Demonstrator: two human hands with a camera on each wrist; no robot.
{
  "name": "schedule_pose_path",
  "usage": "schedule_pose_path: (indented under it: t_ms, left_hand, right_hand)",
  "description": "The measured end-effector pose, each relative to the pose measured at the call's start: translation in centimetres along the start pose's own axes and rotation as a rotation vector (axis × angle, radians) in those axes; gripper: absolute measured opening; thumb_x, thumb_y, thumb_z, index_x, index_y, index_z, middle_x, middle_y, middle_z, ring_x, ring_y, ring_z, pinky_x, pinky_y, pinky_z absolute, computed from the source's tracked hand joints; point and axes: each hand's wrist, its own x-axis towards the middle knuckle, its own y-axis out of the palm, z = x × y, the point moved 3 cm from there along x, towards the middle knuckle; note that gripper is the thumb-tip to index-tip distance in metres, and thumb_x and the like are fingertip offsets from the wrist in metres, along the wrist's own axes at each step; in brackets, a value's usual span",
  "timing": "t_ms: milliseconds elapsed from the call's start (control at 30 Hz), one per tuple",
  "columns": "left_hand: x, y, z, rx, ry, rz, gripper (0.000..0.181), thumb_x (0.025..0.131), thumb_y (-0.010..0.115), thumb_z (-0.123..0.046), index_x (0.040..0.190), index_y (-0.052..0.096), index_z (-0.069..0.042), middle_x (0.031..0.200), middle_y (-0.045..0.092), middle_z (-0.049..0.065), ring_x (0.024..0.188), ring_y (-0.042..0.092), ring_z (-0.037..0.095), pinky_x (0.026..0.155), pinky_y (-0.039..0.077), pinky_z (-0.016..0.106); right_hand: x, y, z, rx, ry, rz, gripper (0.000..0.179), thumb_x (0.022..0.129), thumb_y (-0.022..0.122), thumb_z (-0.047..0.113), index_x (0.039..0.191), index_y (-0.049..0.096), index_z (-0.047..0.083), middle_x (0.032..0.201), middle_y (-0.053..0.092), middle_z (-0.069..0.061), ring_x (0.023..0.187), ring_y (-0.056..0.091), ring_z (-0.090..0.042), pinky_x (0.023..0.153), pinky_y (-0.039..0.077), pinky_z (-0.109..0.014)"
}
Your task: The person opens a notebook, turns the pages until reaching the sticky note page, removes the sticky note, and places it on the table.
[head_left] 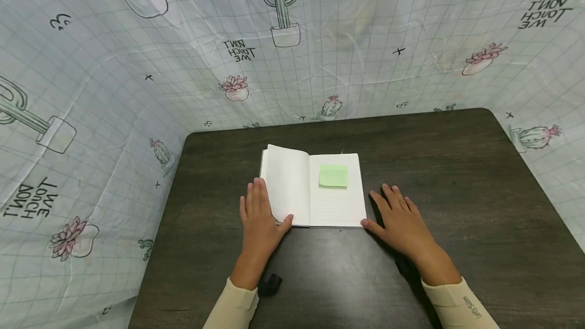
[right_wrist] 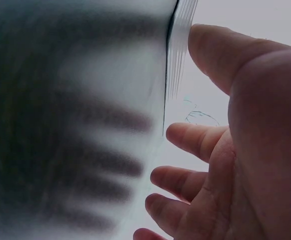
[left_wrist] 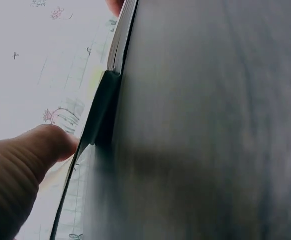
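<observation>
Flanking the open notebook (head_left: 312, 197) with unclenched left hand (head_left: 260, 220) and right hand (head_left: 402, 225), grasping nothing. Facing the green sticky note (head_left: 333, 175), ahead-left of the nearer right hand.

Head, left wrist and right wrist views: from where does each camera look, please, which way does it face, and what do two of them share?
Head: on the head, facing forward and down at the notebook; left hand, right hand and sleeves show.
Left wrist: on that wrist, facing low along the notebook's edge; the left thumb shows, and a fingertip at the top.
Right wrist: on that wrist, facing low toward the notebook's edge; right thumb and fingers show.
Both wrist views share the notebook's edge, table and printed cloth.
</observation>
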Motion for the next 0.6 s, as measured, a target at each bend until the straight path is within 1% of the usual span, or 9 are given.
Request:
schedule_pose_path:
  t_ms: [167, 267, 367, 400, 467, 533, 600]
  left_hand:
    - [0.1, -0.3, 0.6, 0.035, -0.014, 0.005, 0.134, 0.082, 0.095, -0.043, 0.175, 0.004, -0.008, 0.18, 0.015, 0.019, 0.166, 0.013, 0.039, 0.126, 0.013, 0.069]
    - [0.3, -0.4, 0.8, 0.081, -0.022, 0.032, 0.132, 0.082, 0.095, -0.046, 0.175, 0.008, -0.009, 0.181, 0.013, 0.019, 0.167, 0.011, 0.04, 0.127, 0.012, 0.07]
    - [0.5, -0.6, 0.5, 0.143, -0.003, 0.066, 0.125, 0.083, 0.094, -0.046, 0.174, 0.017, -0.01, 0.181, 0.01, 0.019, 0.167, 0.01, 0.04, 0.127, 0.011, 0.07]
    - [0.7, -0.7, 0.3, 0.165, 0.014, 0.074, 0.121, 0.084, 0.093, -0.045, 0.174, 0.02, -0.01, 0.181, 0.01, 0.02, 0.167, 0.009, 0.04, 0.127, 0.011, 0.071]
    - [0.9, -0.9, -0.4, 0.212, 0.072, 0.079, 0.112, 0.086, 0.091, -0.037, 0.173, 0.025, -0.01, 0.18, 0.011, 0.021, 0.167, 0.01, 0.041, 0.128, 0.012, 0.071]
    - [1.2, -1.1, -1.3, 0.27, 0.148, 0.083, 0.103, 0.088, 0.086, -0.027, 0.172, 0.028, -0.012, 0.18, 0.011, 0.021, 0.167, 0.01, 0.041, 0.128, 0.015, 0.069]
    - [1.5, -1.1, -2.3, 0.331, 0.235, 0.087, 0.1, 0.088, 0.082, -0.018, 0.172, 0.028, -0.013, 0.18, 0.012, 0.021, 0.167, 0.011, 0.04, 0.13, 0.018, 0.066]
  right_hand:
    - [0.1, 0.0, -0.1, 0.005, 0.003, 0.001, 0.089, 0.102, 0.069, 0.057, 0.167, 0.038, 0.006, 0.174, 0.022, -0.031, 0.162, 0.017, -0.053, 0.124, 0.017, -0.075]
    - [0.2, 0.1, -0.2, 0.006, 0.004, 0.004, 0.089, 0.102, 0.068, 0.058, 0.167, 0.037, 0.007, 0.175, 0.022, -0.03, 0.162, 0.016, -0.053, 0.124, 0.016, -0.075]
    - [0.2, 0.2, -0.2, 0.004, 0.001, 0.004, 0.089, 0.102, 0.068, 0.059, 0.168, 0.037, 0.007, 0.175, 0.022, -0.03, 0.162, 0.016, -0.053, 0.124, 0.016, -0.075]
    - [0.2, 0.2, -0.2, 0.003, 0.0, 0.003, 0.089, 0.102, 0.068, 0.059, 0.168, 0.037, 0.007, 0.175, 0.022, -0.03, 0.162, 0.016, -0.053, 0.124, 0.017, -0.075]
    - [0.2, 0.1, -0.2, 0.002, -0.003, 0.001, 0.089, 0.102, 0.068, 0.058, 0.167, 0.038, 0.007, 0.175, 0.022, -0.03, 0.162, 0.017, -0.053, 0.124, 0.017, -0.075]
    - [0.1, 0.1, -0.1, 0.0, -0.006, -0.001, 0.088, 0.102, 0.068, 0.057, 0.167, 0.038, 0.006, 0.174, 0.022, -0.03, 0.162, 0.017, -0.053, 0.124, 0.018, -0.075]
    - [0.1, 0.0, 0.0, 0.0, -0.008, -0.002, 0.088, 0.102, 0.069, 0.056, 0.167, 0.038, 0.006, 0.174, 0.023, -0.031, 0.162, 0.018, -0.053, 0.124, 0.018, -0.075]
